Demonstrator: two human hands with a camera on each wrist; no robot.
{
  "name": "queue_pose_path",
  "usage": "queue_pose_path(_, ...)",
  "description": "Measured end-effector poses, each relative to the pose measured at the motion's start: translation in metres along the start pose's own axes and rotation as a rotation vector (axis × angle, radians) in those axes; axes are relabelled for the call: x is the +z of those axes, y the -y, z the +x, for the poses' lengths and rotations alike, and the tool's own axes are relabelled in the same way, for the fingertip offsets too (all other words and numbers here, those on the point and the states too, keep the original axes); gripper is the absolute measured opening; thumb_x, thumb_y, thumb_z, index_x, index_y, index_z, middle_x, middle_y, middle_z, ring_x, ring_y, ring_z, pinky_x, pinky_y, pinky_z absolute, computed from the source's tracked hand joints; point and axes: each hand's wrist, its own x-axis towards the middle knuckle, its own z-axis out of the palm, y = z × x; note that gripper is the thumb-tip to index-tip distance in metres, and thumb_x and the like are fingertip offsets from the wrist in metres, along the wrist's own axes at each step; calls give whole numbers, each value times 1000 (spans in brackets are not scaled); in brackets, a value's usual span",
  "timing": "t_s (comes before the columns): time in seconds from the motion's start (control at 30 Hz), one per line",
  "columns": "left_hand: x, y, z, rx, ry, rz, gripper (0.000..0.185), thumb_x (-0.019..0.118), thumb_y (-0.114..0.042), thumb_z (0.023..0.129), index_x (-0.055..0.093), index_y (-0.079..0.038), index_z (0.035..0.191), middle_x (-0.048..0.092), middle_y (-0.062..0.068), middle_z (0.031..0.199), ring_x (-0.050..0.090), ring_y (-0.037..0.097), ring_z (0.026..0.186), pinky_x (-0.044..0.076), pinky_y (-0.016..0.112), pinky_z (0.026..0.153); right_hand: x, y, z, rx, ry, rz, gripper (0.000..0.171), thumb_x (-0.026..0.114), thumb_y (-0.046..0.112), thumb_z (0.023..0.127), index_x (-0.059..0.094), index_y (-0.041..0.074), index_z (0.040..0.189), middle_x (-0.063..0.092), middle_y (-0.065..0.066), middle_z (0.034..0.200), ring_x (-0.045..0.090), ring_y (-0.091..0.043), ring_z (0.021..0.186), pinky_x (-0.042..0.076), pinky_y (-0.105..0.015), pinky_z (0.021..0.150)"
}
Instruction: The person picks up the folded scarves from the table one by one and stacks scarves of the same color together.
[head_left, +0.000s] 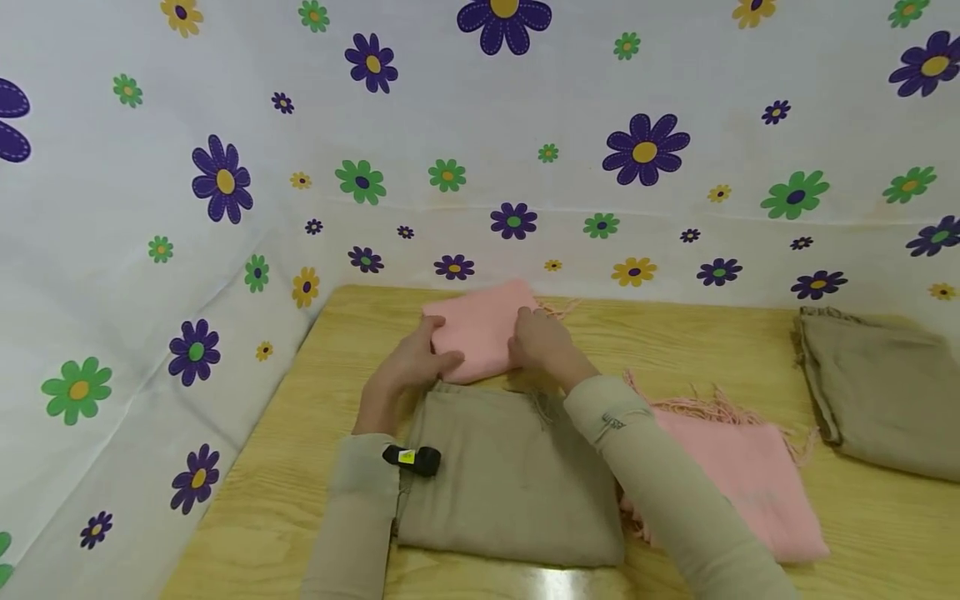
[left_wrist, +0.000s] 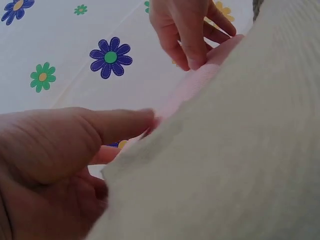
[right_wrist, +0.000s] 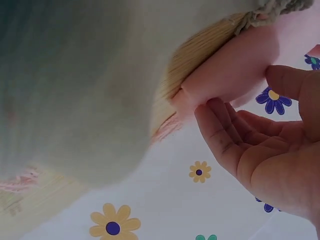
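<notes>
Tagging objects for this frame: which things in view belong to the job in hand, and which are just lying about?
In the job:
back pink cloth, folded
left grip and right grip, both on it

Seemingly just lying about; neither grip holds these:
middle olive cloth, folded
right pink cloth, folded
far-right olive cloth, folded
flowered backdrop
wood table, underneath

White flower-printed sheeting (head_left: pixel 450 108) backs a wood-grained tabletop (head_left: pixel 288 458).

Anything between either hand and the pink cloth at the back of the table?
Nothing visible. The left hand and right hand already touch the folded pink cloth at opposite sides. The folded grey-brown cloth lies nearer the person, not between.
</notes>
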Motion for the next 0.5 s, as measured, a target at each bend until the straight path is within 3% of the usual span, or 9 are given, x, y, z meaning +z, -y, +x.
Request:
queue_pose_path(0.1,-2,0,0,33,32,9,74,64,-23,95,25,-4,154,29,22,158,30,37,144,23,51,117,-3,-3,1,-29,10,-25,18,54,14,94,59,-2,99,64,-18,98,62,-29,91,54,-43,80)
queue_pose_path(0.3,1,3,5,65,35,19,68,57,-14,97,24,-5,156,28,24,158,27,39,146,21,52,118,-6,-15,1,-69,10,0,18,54,14,92,54,7,76,56,-8,76,49,-22,71,48,-36,67)
queue_pose_path(0.4,1,4,6,63,34,6,67,56,-12,97,24,-7,156,29,24,158,27,38,146,21,52,118,-7,-22,0,-85,2,73,19,57,16,90,52,6,75,50,-7,72,45,-22,69,40,-35,65)
queue_pose_path(0.5,4,3,5,61,45,-17,67,57,-12,97,25,-7,156,29,24,158,26,38,146,20,52,118,-7,-31,-4,-92,13,152,19,63,19,89,60,0,88,58,-11,80,50,-25,80,44,-36,73)
